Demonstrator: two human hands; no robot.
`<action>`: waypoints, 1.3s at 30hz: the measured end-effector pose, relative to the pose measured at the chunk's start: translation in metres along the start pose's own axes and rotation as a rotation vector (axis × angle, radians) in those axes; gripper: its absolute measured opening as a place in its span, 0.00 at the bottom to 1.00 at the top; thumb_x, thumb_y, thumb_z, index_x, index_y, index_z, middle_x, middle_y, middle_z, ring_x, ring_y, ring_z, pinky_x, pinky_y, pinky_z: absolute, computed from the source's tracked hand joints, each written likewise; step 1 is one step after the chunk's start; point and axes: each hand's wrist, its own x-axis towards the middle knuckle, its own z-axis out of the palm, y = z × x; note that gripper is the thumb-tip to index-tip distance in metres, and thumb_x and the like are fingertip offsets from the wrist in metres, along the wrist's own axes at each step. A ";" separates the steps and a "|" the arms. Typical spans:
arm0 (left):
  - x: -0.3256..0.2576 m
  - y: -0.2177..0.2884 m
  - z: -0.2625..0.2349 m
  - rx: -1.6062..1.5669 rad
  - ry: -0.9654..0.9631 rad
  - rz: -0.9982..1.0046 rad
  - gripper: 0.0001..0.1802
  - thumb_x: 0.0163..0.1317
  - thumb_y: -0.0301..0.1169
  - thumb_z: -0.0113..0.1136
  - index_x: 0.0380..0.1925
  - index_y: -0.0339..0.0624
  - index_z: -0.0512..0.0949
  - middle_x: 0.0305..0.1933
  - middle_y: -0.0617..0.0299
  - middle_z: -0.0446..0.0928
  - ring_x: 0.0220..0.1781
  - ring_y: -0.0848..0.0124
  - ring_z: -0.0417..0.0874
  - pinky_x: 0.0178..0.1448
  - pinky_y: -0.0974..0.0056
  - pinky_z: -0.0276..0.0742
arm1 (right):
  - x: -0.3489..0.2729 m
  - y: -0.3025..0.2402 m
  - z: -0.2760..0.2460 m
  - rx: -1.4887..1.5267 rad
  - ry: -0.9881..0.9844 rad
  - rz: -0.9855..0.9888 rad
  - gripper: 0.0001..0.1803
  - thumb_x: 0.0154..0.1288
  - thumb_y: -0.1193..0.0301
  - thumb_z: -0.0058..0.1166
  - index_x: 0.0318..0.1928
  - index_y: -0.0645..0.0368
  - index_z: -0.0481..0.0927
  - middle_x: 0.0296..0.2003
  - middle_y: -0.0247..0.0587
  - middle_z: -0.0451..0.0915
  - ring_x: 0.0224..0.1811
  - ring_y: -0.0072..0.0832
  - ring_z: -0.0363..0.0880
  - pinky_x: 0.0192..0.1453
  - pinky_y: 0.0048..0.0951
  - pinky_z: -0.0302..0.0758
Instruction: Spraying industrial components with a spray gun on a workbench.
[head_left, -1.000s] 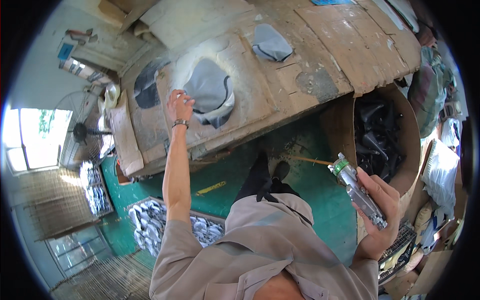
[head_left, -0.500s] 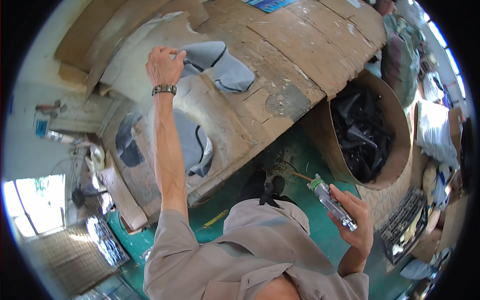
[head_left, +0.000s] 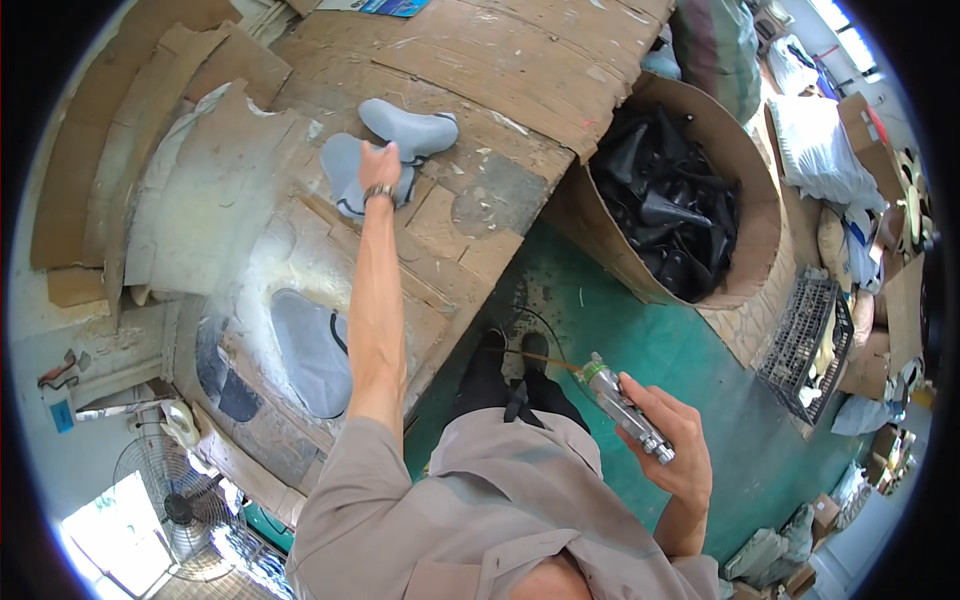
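Note:
My left hand (head_left: 377, 168) reaches out over the cardboard-covered table (head_left: 320, 130), its fingers closed on a grey boot-shaped fabric piece (head_left: 343, 165) with dark edging. A second grey boot-shaped fabric piece (head_left: 405, 128) lies just beyond it, partly overlapped. Nearer to me, a third grey fabric piece (head_left: 312, 350) with a dark edge rests flat amid white residue. Held low over the floor, my right hand (head_left: 675, 440) is wrapped round a silver cylindrical tool (head_left: 625, 408) with a green collar. A thin brownish hose (head_left: 545, 357) leads off from the collar end.
Right of the table stands a large round cardboard bin (head_left: 755, 245) full of black glossy boot-like pieces (head_left: 665, 210). A black plastic crate (head_left: 800, 335) sits beyond it. Stacked cardboard sheets (head_left: 90, 150) line the left side. A fan (head_left: 180, 505) stands at lower left.
My left hand has come down onto the table with the grey fabric piece, which now lies against another. My right hand still holds the silver tool, and the whole view has shifted.

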 end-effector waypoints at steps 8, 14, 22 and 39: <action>-0.197 -0.143 -0.158 0.049 0.091 0.228 0.27 0.70 0.43 0.65 0.61 0.35 0.80 0.63 0.46 0.81 0.66 0.51 0.80 0.71 0.52 0.72 | -0.013 -0.009 -0.025 0.042 -0.163 -0.259 0.39 0.49 0.76 0.65 0.67 0.64 0.77 0.42 0.48 0.84 0.38 0.47 0.84 0.43 0.38 0.79; -0.313 -0.266 -0.242 0.511 0.172 0.144 0.30 0.67 0.47 0.66 0.62 0.40 0.79 0.66 0.46 0.78 0.69 0.48 0.75 0.74 0.46 0.68 | -0.026 -0.017 -0.024 0.068 -0.295 -0.401 0.37 0.52 0.73 0.66 0.67 0.61 0.78 0.39 0.46 0.85 0.37 0.44 0.86 0.39 0.38 0.81; -0.338 -0.263 -0.222 0.469 0.231 0.000 0.33 0.76 0.56 0.47 0.75 0.56 0.66 0.80 0.63 0.64 0.84 0.53 0.55 0.84 0.38 0.39 | -0.050 -0.021 -0.007 0.035 -0.234 -0.449 0.28 0.57 0.65 0.62 0.55 0.71 0.85 0.28 0.48 0.81 0.28 0.36 0.81 0.35 0.29 0.74; -0.339 -0.265 -0.226 0.435 0.257 -0.017 0.34 0.76 0.56 0.48 0.75 0.54 0.65 0.80 0.61 0.63 0.85 0.53 0.52 0.84 0.38 0.36 | -0.088 -0.069 0.035 -0.088 -0.182 -0.496 0.32 0.51 0.66 0.67 0.58 0.66 0.85 0.32 0.45 0.81 0.33 0.32 0.81 0.42 0.28 0.74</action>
